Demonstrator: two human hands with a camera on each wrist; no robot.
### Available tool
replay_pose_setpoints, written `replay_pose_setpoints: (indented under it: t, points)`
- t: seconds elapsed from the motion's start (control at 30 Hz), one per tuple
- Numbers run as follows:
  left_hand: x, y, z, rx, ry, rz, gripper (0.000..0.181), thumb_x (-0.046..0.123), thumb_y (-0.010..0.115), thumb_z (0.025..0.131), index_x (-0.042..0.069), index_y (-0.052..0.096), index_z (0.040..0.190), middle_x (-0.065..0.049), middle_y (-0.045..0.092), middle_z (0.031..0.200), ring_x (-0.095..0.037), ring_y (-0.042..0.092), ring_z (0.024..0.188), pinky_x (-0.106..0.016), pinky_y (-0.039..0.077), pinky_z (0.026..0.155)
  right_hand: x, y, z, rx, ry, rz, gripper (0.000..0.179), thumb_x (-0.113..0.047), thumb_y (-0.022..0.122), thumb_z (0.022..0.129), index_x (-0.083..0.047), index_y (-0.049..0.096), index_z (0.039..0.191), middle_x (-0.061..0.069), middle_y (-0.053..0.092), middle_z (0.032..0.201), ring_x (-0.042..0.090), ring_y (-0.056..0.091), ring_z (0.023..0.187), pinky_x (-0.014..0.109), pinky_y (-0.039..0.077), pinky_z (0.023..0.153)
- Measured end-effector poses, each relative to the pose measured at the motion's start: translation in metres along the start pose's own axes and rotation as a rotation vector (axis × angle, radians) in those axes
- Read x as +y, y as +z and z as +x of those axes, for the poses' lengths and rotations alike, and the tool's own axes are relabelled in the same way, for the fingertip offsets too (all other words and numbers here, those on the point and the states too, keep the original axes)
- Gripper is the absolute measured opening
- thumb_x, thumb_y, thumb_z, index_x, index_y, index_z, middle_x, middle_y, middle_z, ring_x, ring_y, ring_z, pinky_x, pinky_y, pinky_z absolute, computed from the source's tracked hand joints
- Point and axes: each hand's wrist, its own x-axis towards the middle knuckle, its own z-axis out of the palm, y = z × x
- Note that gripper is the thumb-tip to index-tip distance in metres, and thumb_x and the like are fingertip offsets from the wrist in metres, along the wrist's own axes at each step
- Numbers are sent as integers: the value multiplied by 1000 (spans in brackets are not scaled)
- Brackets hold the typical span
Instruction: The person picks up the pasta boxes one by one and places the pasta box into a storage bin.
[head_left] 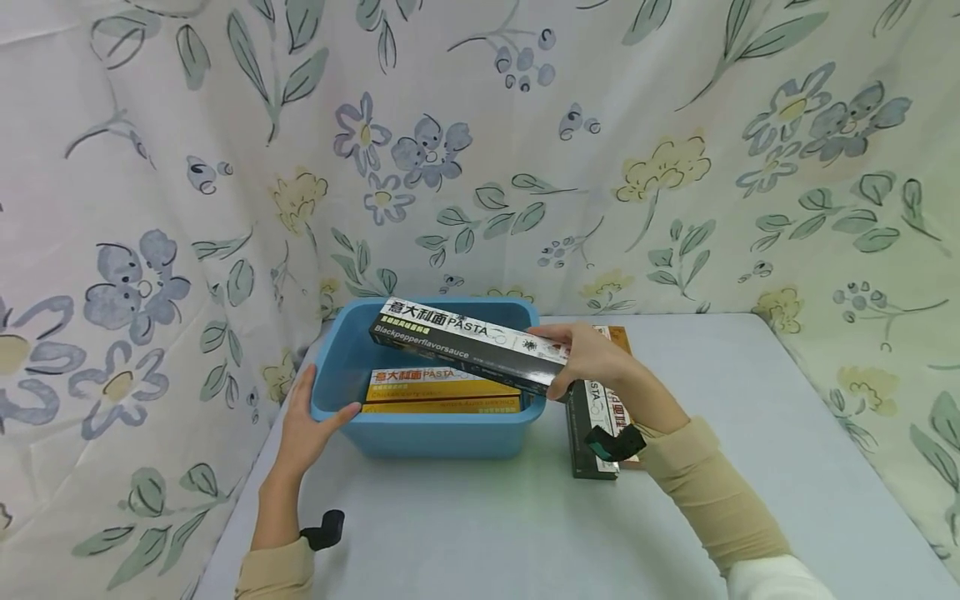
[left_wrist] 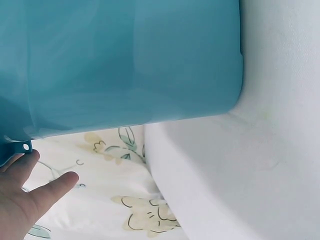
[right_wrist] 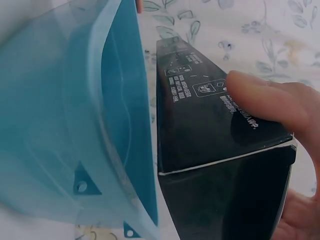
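Observation:
My right hand (head_left: 596, 358) holds a black-and-white pasta box (head_left: 465, 346) by its right end, with the thumb on the black side face (right_wrist: 215, 125). The box slants over the blue plastic bin (head_left: 442, 437), its far-left end higher and above the opening. Inside the bin lies a yellow-and-white pasta box (head_left: 442, 387), partly covered by the black one in the head view. At the bin's left front corner is my left hand (head_left: 303, 433), fingers extended along the outer side and thumb reaching to the front rim. The left wrist view shows fingertips (left_wrist: 32, 156) right at a rim tab.
Right of the bin, another black-and-white pasta box (head_left: 588, 446) lies on the white table (head_left: 750, 400), beside an orange-brown box (head_left: 621, 337) partly hidden by my right hand and wrist. A floral cloth (head_left: 525, 167) hangs behind and along the sides.

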Motion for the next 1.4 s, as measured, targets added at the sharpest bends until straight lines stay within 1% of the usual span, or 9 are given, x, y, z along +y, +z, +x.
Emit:
replay_pose_setpoints:
  t: [0.17, 0.43, 0.5, 0.6, 0.77, 0.93, 1.0, 1.2, 1.4]
  points:
    - [0, 0, 1, 3, -9, 5, 102, 37, 70, 86, 17, 0, 158, -18, 1, 162, -45, 9, 145, -69, 17, 108, -4, 4, 13, -54, -48, -5, 92, 7, 84, 56, 4, 48, 140, 20, 60, 125, 29, 54, 100, 33, 50, 78]
    - [-1, 4, 1, 1, -16, 2, 103, 38, 71, 86, 17, 0, 158, -17, 0, 162, -44, 9, 145, -68, 17, 108, -11, 9, 28, -131, -27, 4, 90, 8, 83, 56, 4, 49, 139, 18, 64, 121, 25, 59, 95, 33, 52, 79]
    - [-1, 4, 1, 0, -13, 3, 103, 38, 71, 86, 17, 0, 158, -17, 1, 162, -44, 10, 145, -68, 17, 109, -12, 10, 31, -154, -26, -18, 90, 8, 82, 56, 5, 49, 139, 19, 64, 120, 27, 60, 96, 34, 53, 80]
    - [-1, 3, 1, -5, 5, 5, 103, 37, 71, 86, 16, 1, 158, -18, 1, 162, -44, 9, 145, -68, 16, 109, -15, 9, 36, -180, -8, -79, 91, 8, 82, 56, 5, 48, 140, 19, 61, 128, 30, 58, 107, 38, 53, 85]
    - [-1, 0, 2, -10, 21, 10, 102, 37, 70, 86, 15, 1, 158, -18, -1, 161, -44, 6, 145, -69, 14, 109, -22, 10, 47, -211, 61, -181, 90, 5, 82, 58, 1, 48, 142, 16, 49, 143, 34, 44, 131, 42, 51, 91]
    - [0, -2, 2, -11, 17, 12, 102, 37, 70, 86, 16, 1, 158, -19, 0, 161, -45, 7, 145, -69, 15, 109, -31, 18, 59, -285, 100, -188, 88, 9, 82, 58, 2, 49, 140, 16, 49, 143, 35, 45, 131, 37, 55, 85]
    - [0, -2, 3, -7, 17, 12, 102, 36, 70, 86, 16, 1, 158, -19, 1, 161, -45, 7, 145, -69, 15, 108, -34, 23, 64, -316, 93, -222, 86, 8, 82, 59, 4, 50, 139, 17, 49, 143, 35, 45, 131, 36, 55, 86]
    - [-2, -2, 3, -8, 17, 1, 102, 36, 70, 86, 17, 1, 158, -18, 0, 162, -45, 5, 145, -70, 15, 108, -42, 38, 79, -380, 126, -361, 84, 2, 83, 63, 0, 50, 140, 11, 48, 145, 30, 39, 136, 35, 50, 95]
    - [-2, 0, 2, -14, 21, -1, 102, 36, 71, 86, 17, 0, 158, -18, -1, 162, -44, 4, 145, -69, 15, 108, -45, 45, 87, -404, 164, -402, 84, 0, 85, 64, -4, 51, 140, 9, 47, 146, 28, 40, 136, 36, 47, 99]
